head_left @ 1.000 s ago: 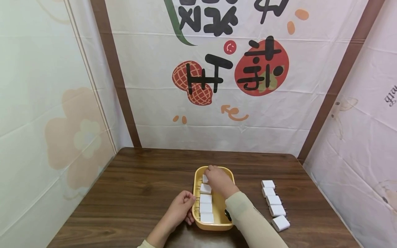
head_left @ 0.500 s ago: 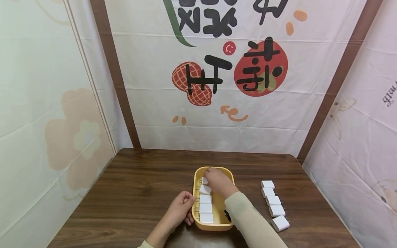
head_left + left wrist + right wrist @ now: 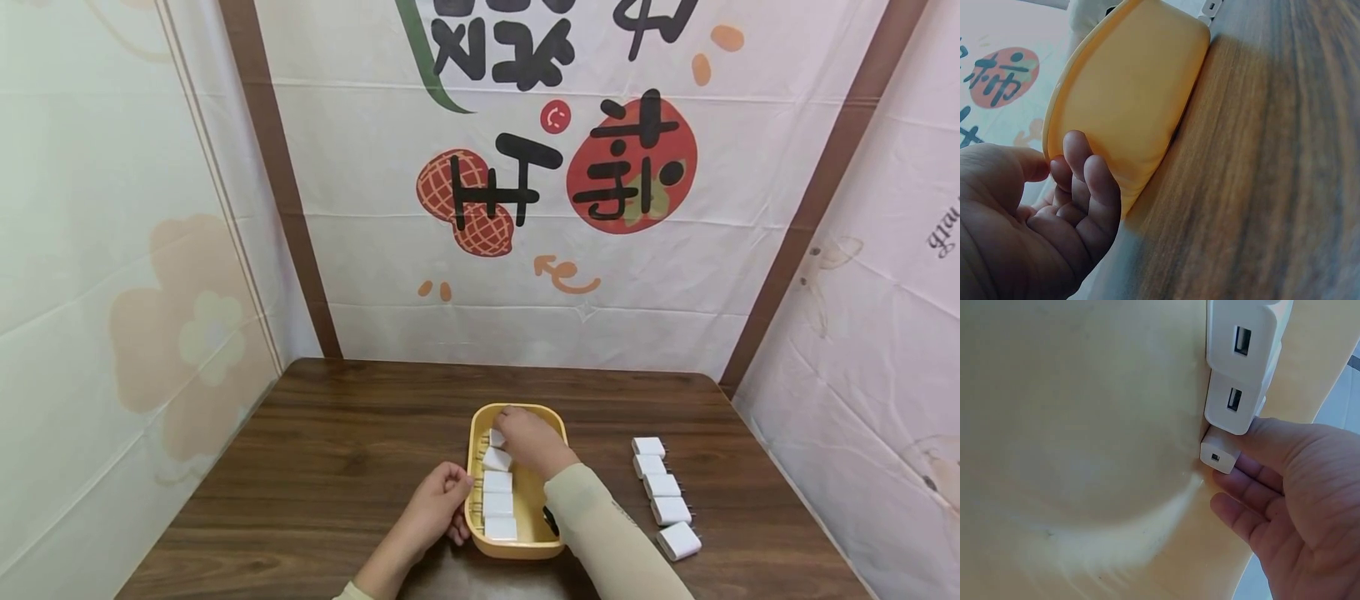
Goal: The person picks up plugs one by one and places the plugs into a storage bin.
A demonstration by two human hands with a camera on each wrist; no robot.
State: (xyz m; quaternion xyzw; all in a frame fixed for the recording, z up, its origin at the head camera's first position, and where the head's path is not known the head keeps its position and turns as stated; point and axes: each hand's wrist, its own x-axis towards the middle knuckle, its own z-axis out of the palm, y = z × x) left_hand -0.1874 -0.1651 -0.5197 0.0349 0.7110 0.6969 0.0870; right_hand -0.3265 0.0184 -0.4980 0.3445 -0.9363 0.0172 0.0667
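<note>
Reaching into the far end of the shallow yellow plastic tray (image 3: 553,427), the right hand (image 3: 528,442) holds a small white USB charger block (image 3: 1220,449) between thumb and fingertips, its fingers curled about it. In the right wrist view this block lies on the tray floor at the end of a row, just beside a second white charger (image 3: 1232,407) whose USB port faces the camera, with a third (image 3: 1242,339) touching that one farther along. From the head view, the row in the tray counts 5 white chargers (image 3: 498,481), lined up along the tray's left side, with the right hand covering part of the farthest one.

The left hand (image 3: 437,508) sits at the tray's near-left corner, its fingers curled; in the left wrist view the fingertips (image 3: 1079,153) rest against the tray's outer wall just under the rim, and the thumb meets the rim edge, so the hand steadies the tray rather than closing around it.

The tray stands on a dark brown wooden table (image 3: 337,467), near its front edge. To the right, well apart from the tray, 5 more white charger blocks (image 3: 663,497) lie in a loose column on the tabletop. A cream sleeve (image 3: 607,542) covers the right forearm. Printed cloth panels (image 3: 525,167) with red and black figures hang behind the table.
</note>
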